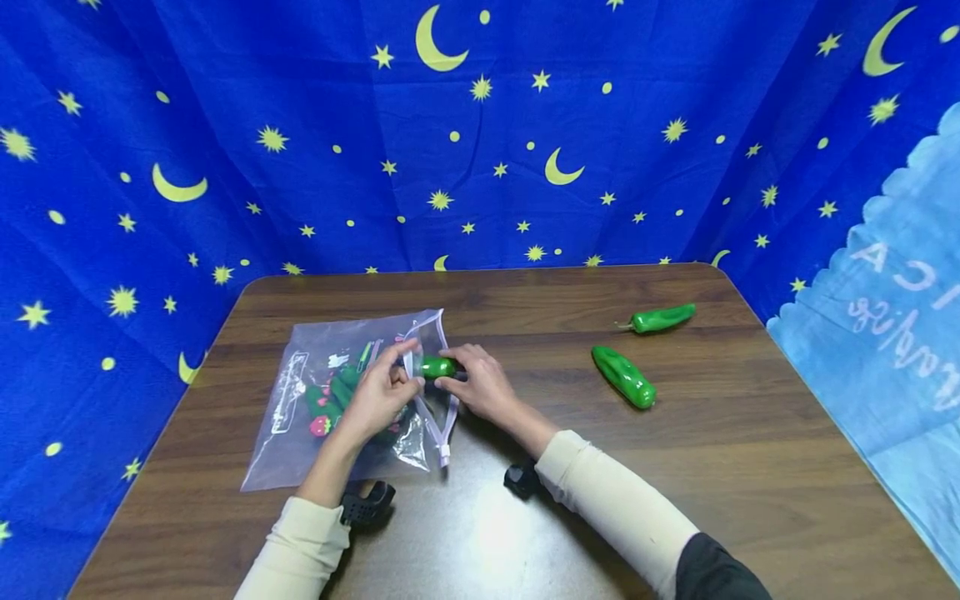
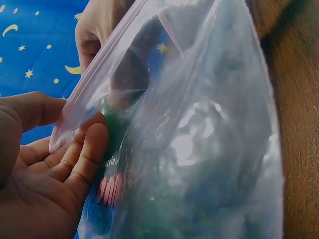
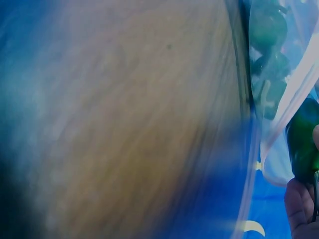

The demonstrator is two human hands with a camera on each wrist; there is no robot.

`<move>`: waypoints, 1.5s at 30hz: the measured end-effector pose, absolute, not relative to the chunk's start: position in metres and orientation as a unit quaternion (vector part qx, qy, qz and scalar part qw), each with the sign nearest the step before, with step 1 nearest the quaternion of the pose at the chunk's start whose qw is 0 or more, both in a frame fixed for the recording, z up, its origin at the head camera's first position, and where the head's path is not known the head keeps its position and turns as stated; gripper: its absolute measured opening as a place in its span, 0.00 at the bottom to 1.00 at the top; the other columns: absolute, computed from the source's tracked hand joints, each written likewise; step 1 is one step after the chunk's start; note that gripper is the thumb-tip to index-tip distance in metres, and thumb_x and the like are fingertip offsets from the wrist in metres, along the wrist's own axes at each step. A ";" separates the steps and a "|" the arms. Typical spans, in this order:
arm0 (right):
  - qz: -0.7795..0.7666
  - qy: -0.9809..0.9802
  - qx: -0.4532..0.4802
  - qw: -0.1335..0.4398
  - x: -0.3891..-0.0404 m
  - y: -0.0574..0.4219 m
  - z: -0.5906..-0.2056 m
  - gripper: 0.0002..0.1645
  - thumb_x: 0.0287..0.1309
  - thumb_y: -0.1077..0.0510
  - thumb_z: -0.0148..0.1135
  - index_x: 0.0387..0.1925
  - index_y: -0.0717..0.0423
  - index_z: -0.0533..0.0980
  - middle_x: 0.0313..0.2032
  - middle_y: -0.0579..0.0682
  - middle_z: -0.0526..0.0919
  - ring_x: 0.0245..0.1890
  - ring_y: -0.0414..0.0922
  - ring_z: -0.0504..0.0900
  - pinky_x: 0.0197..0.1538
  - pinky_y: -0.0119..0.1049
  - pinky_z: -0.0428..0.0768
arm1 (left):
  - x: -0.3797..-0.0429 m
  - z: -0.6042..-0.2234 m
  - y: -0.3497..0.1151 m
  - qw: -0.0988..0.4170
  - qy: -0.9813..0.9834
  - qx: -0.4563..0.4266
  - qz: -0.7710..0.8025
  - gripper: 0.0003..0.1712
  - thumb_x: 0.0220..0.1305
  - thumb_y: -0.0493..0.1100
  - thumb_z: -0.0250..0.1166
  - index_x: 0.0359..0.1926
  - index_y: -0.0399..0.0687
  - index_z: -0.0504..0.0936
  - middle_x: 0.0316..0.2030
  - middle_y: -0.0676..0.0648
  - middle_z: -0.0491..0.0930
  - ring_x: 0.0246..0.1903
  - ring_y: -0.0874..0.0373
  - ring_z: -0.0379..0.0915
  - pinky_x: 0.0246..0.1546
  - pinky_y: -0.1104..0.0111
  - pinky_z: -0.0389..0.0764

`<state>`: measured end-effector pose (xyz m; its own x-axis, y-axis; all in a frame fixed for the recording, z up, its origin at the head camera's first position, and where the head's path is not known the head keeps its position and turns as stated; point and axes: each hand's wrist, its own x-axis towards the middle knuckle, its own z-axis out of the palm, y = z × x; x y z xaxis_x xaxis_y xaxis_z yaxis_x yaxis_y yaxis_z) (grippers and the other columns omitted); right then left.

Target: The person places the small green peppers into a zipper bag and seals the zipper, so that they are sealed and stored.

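Observation:
A clear zip bag with printed pictures lies on the left of the table, several green peppers showing through its plastic. My left hand pinches the bag's edge at its mouth between thumb and fingers; the left wrist view shows the pink zip strip there. At the opening, my right hand holds a green pepper, its front end at the mouth of the bag. In the right wrist view this dark green pepper is beside the bag's edge, with fingertips at its stem end.
Two more green peppers lie on the right of the table: a slim one with its stem to the left, and a thicker one nearer. The bag's white slider sits at the near corner of the mouth. A blue star-patterned cloth hangs behind.

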<state>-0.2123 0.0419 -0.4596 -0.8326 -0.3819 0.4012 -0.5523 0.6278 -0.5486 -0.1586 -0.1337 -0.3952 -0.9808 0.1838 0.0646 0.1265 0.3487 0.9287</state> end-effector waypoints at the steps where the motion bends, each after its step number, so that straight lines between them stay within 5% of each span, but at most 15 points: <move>1: 0.345 -0.892 0.263 0.123 -0.212 0.041 -0.460 0.26 0.48 0.51 0.70 0.51 0.55 0.78 0.43 0.51 0.83 0.42 0.45 0.79 0.46 0.38 0.79 | -0.158 -0.395 -0.134 0.026 0.822 0.094 0.561 0.35 0.58 0.28 0.58 0.67 0.32 0.60 0.21 0.45 0.71 0.12 0.68 0.60 0.09 0.77 0.65; 13: 0.346 -0.892 0.271 0.108 -0.212 0.027 -0.459 0.27 0.50 0.52 0.69 0.53 0.57 0.76 0.46 0.53 0.83 0.44 0.47 0.80 0.49 0.39 0.80 | -0.171 -0.422 -0.145 0.023 0.821 0.089 0.564 0.37 0.58 0.32 0.61 0.68 0.47 0.62 0.21 0.48 0.71 0.11 0.66 0.61 0.06 0.70 0.68; 45: 0.398 -0.871 0.240 0.157 -0.205 0.075 -0.458 0.25 0.47 0.57 0.71 0.50 0.58 0.78 0.43 0.54 0.83 0.43 0.48 0.81 0.47 0.38 0.82 | -0.172 -0.427 -0.140 0.033 0.820 0.081 0.566 0.37 0.59 0.32 0.60 0.69 0.46 0.60 0.22 0.48 0.72 0.10 0.63 0.62 0.07 0.68 0.69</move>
<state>-0.2054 0.0752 -0.4582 -0.8351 -0.2940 0.4650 -0.5440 0.5668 -0.6187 -0.1724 -0.1402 -0.4273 -0.9846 0.1704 0.0387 0.0965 0.3459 0.9333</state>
